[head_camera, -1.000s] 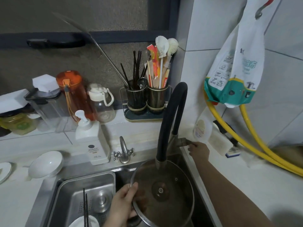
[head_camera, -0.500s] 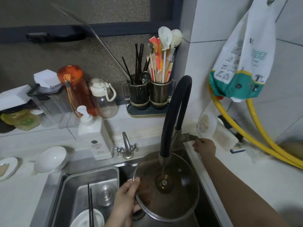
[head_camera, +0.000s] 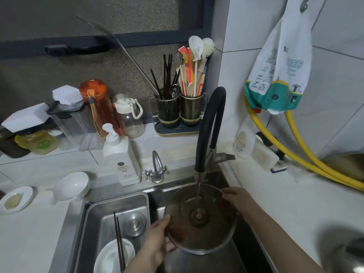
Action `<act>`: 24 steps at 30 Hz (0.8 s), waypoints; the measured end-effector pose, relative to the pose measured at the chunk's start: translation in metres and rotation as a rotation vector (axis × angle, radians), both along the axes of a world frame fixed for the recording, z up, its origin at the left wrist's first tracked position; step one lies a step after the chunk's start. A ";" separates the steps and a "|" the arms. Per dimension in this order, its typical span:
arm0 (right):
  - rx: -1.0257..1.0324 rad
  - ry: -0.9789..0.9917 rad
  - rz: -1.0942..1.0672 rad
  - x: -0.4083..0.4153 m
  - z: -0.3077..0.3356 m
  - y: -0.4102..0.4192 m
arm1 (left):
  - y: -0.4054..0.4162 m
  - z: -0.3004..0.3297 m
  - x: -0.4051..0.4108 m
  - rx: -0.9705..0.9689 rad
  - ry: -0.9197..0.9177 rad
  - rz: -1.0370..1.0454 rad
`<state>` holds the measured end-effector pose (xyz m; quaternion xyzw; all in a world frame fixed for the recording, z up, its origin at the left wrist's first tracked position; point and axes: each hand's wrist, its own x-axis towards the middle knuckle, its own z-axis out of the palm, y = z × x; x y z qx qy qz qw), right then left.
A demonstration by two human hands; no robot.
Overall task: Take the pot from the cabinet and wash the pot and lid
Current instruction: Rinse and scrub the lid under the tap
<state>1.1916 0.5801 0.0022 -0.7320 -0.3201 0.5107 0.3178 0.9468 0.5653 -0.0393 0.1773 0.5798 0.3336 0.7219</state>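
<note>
A round glass lid with a metal rim is held underside up over the right sink basin. A thin stream of water falls from the black faucet onto the lid's centre knob fitting. My left hand grips the lid's left rim, thumb on top. My right hand touches the lid's upper right rim with fingers spread along it. A metal pot sits blurred at the bottom right on the counter.
The left basin holds a steel drain basket with a white plate, chopsticks and a small steel lid. A soap dispenser, white bowl, bottles, a utensil holder, a yellow hose and a hanging bag surround the sink.
My right hand left the faucet handle and came down to the lid's right rim. Water now runs onto the lid. The view moved closer to the sink.
</note>
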 end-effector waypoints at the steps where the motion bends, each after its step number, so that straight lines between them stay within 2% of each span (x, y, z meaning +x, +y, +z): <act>1: 0.021 -0.044 0.010 -0.002 0.004 -0.004 | -0.002 -0.004 -0.001 -0.030 -0.017 -0.018; 3: 0.099 -0.110 0.042 -0.003 0.008 -0.011 | -0.007 -0.014 -0.002 -0.053 -0.010 -0.068; 6: 0.233 -0.209 0.105 -0.011 0.015 -0.024 | -0.010 -0.022 -0.003 0.017 0.106 -0.161; 9: 0.329 -0.181 0.047 -0.015 0.016 -0.039 | -0.003 -0.022 -0.001 0.129 0.169 -0.190; 11: 0.350 -0.082 -0.063 -0.015 0.010 -0.050 | 0.004 -0.020 0.001 0.232 0.216 -0.182; 14: 0.287 0.061 -0.221 -0.012 -0.012 -0.061 | 0.013 0.000 -0.003 0.404 0.428 -0.275; 19: 0.116 0.272 -0.366 -0.023 -0.043 -0.064 | 0.021 0.031 -0.013 0.641 0.601 -0.356; 24: -0.037 0.451 -0.365 -0.032 -0.033 -0.064 | 0.023 0.058 -0.026 0.912 0.596 -0.598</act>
